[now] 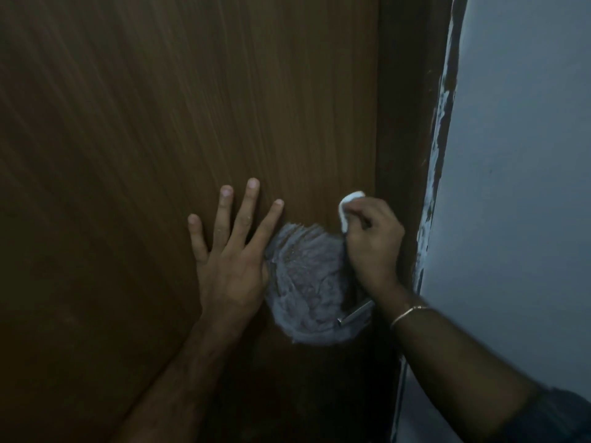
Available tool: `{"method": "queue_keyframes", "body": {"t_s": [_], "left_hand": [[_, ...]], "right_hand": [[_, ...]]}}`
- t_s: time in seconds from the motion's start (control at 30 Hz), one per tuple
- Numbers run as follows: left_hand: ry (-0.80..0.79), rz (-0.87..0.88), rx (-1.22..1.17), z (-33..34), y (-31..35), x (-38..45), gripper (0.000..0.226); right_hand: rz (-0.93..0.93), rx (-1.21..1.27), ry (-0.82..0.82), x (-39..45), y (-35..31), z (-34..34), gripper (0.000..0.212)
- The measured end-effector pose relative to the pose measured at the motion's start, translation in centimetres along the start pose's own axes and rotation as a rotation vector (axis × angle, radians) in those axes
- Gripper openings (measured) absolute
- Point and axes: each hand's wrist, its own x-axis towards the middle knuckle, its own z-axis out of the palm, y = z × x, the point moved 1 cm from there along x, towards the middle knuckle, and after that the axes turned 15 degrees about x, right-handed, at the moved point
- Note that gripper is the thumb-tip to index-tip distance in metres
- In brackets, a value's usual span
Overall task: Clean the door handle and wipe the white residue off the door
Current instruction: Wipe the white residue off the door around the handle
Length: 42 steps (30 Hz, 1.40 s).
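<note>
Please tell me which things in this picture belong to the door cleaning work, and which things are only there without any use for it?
Belong to the job:
- wooden door
- white residue patch
- metal door handle
- white wipe held in the right hand
- left hand, flat on the door

Only there:
- door frame
- pale wall
- bracelet

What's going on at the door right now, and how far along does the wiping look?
A person is cleaning a brown wooden door. The left hand lies flat against the door with fingers spread. The right hand holds a small white pad pressed to the wood near the door's edge. Between the hands a broad patch of white residue is smeared on the door, so wiping is not finished. Part of the metal handle shows below the right wrist.
</note>
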Motion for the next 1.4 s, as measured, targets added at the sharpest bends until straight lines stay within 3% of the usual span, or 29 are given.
{"method": "queue_keyframes", "body": {"t_s": [0.03,0.13,0.27,0.37,0.47,0.6,0.63,0.73,0.8,0.87,1.03,1.2,1.33,1.4], "left_hand": [[0.015,-0.002,0.012,0.1,0.0,-0.1,0.066],[0.050,0.000,0.040,0.4,-0.1,-0.2,0.072],[0.063,-0.042,0.048,0.2,0.1,0.2,0.072],[0.055,-0.034,0.046,0.3,0.0,-0.2,0.068],[0.051,-0.026,0.029,0.4,-0.1,-0.2,0.067],[0.057,-0.032,0.012,0.4,0.0,-0.3,0.057],[0.052,-0.030,0.003,0.5,-0.1,-0.3,0.062],[0.048,-0.027,-0.005,0.7,-0.4,-0.3,0.072],[0.048,-0.018,-0.012,0.7,-0.4,-0.3,0.073],[0.050,-0.025,-0.014,0.6,-0.3,-0.3,0.073],[0.067,-0.028,0.012,0.4,-0.2,-0.4,0.055],[0.085,-0.068,0.014,0.4,0.1,-0.6,0.069],[0.081,-0.072,0.012,0.3,0.1,-0.6,0.074],[0.065,-0.071,0.006,0.2,0.1,-0.6,0.074]], "right_hand": [[0.008,0.012,0.033,0.4,-0.1,0.0,0.020],[-0.117,-0.001,-0.108,0.7,-1.2,0.8,0.020],[-0.121,0.072,-0.030,1.0,-3.4,2.2,0.019],[-0.268,0.029,-0.241,0.1,-4.5,3.4,0.019],[-0.207,0.086,-0.152,0.5,-4.8,3.7,0.018],[-0.401,-0.009,-0.422,-2.7,-4.6,4.5,0.020],[-0.365,-0.007,-0.412,-3.4,-4.2,4.1,0.021],[-0.101,0.095,-0.123,-3.0,-2.7,3.1,0.020],[-0.013,0.125,-0.059,-2.9,-2.0,2.7,0.018],[0.045,0.110,-0.076,-3.2,-0.9,2.0,0.018],[0.360,0.063,0.177,-2.9,2.3,-0.6,0.020],[0.237,0.028,0.046,-2.7,1.9,-0.3,0.017],[0.334,0.033,0.181,-2.5,2.1,-0.8,0.017],[0.247,0.007,0.045,-3.1,1.3,-0.2,0.015]]}}
